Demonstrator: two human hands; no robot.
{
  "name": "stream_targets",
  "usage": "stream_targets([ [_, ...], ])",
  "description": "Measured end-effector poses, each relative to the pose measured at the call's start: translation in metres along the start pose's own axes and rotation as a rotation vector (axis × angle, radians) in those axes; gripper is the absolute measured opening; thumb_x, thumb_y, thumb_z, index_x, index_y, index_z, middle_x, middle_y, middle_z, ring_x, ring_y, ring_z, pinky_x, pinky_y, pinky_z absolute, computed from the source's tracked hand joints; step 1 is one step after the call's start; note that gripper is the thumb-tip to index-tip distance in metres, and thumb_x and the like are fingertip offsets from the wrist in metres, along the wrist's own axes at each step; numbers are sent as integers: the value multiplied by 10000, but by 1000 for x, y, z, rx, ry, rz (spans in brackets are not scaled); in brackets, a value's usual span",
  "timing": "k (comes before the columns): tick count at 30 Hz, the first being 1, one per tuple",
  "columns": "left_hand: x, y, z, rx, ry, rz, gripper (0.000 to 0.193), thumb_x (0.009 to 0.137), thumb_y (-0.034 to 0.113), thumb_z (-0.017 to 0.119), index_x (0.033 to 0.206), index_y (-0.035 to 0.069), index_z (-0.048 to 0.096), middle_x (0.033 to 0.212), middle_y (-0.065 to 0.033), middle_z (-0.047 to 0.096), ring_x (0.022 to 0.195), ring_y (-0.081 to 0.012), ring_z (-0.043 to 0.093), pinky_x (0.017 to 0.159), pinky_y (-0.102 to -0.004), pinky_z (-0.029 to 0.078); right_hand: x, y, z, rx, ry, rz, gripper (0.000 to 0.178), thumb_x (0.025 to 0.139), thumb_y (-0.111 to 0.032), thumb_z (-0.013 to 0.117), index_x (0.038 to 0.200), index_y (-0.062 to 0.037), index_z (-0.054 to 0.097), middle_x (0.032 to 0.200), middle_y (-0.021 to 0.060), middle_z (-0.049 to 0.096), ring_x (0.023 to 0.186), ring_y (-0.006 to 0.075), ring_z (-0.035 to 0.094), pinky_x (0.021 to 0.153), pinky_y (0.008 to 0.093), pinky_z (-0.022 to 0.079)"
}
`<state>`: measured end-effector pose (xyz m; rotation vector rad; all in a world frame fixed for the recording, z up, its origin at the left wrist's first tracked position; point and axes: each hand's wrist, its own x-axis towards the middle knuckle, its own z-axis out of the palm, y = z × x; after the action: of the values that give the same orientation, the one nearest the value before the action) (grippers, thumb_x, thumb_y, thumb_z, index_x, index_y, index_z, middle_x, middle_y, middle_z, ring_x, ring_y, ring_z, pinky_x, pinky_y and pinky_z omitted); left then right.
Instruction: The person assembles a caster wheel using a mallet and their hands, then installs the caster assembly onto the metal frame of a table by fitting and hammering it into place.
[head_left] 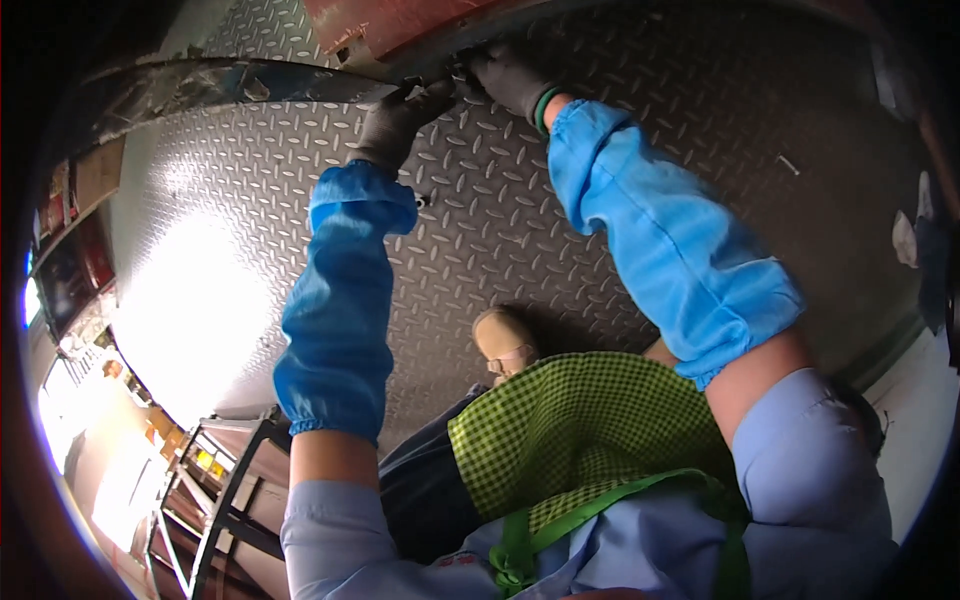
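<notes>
My left hand (392, 125), in a dark grey glove, reaches to the right end of a long dark curved bar (230, 82) with scuffed, peeling patches. Its fingers are curled at that end, around something small that I cannot make out. Just to the right, my right hand (512, 82), gloved in the same grey with a green cuff, has its fingers bent in against a small dark piece (462, 76). Shadow and the gloves hide most of that piece. Beyond both hands lies a red metal part (405, 22).
Diamond-patterned metal plate (450, 250) forms the floor, with strong glare at left. A small metal nut-like piece (422, 201) lies near my left cuff, and a bolt-like piece (789, 163) farther right. A black metal frame (235, 500) stands at lower left. My shoe (503, 338) is below.
</notes>
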<state>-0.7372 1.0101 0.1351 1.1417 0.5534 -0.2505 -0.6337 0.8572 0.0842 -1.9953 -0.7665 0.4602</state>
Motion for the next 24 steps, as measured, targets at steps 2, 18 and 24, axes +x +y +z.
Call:
stream_targets([
  [2,7,-1,-26,-66,-56,-19,286,918,20,387,1174,-86,457,1122,-178,566,1040,-238,569,890,-312,470,6,-20,2,-413,-18,-127,299,870,-164,406,1073,-56,598,1067,201,577,958,338,566,859,405,437],
  [18,5,6,29,15,-15,126,344,821,146,639,1073,-72,553,971,-107,627,905,-207,615,816,-292,509,33,66,19,-763,-200,-246,249,860,-170,437,979,-27,602,949,202,611,901,338,593,799,403,469],
  [24,-23,1,11,57,49,259,331,879,183,561,1152,2,513,1062,-107,586,959,-202,582,852,-301,479,0,-46,-25,93,-52,-13,268,871,-201,435,1002,-43,607,1066,199,578,1005,336,541,887,406,418],
])
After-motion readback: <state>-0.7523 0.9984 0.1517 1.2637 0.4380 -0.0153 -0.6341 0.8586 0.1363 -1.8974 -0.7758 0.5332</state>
